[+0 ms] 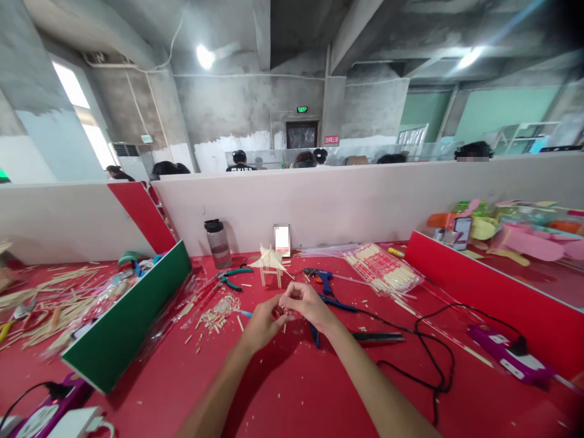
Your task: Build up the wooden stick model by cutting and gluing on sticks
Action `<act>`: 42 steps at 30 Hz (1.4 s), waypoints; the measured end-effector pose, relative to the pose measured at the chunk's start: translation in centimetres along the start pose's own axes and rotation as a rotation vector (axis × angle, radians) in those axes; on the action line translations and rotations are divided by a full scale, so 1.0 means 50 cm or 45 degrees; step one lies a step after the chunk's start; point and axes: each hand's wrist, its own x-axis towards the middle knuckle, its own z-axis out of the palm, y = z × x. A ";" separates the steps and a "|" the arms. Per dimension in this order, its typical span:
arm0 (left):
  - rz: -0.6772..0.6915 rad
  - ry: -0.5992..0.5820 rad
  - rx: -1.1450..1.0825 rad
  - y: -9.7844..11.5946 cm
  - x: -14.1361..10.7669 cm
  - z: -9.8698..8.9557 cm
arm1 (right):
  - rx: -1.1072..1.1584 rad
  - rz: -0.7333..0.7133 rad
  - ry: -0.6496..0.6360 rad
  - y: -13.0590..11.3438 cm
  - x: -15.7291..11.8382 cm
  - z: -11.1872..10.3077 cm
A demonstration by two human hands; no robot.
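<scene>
My left hand (266, 320) and my right hand (306, 303) meet over the middle of the red table, fingertips pinched close together. Whatever they hold, if anything, is too small to make out. Just beyond them stands a little pavilion-like model (270, 261) built of pale wooden sticks, with a peaked roof on thin legs. To its left lie teal-handled pliers (230, 278). A blue glue gun (323, 280) rests to the right of the model. Left of my hands is a scatter of short cut stick pieces (218, 315). Blue-handled pliers (337, 302) lie partly behind my right hand.
A water bottle (218, 244) stands by the white partition (319, 207). Packs of sticks (383, 267) lie at the back right. A black cable (431, 353) loops towards a purple power strip (508, 356). Green (132, 316) and red (493, 298) dividers flank the workspace. People sit beyond the partition.
</scene>
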 end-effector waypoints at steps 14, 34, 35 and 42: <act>-0.122 0.411 -0.172 -0.016 0.003 -0.092 | -0.100 0.038 0.073 0.005 0.007 -0.030; -0.090 0.454 0.035 -0.020 0.009 -0.095 | -0.271 0.013 -0.011 0.030 0.010 -0.014; -0.126 0.534 0.063 -0.027 0.009 -0.113 | -0.305 0.007 0.022 0.031 0.012 -0.016; -0.465 0.845 0.500 -0.097 -0.036 -0.268 | -0.503 -0.035 0.169 0.014 0.014 -0.041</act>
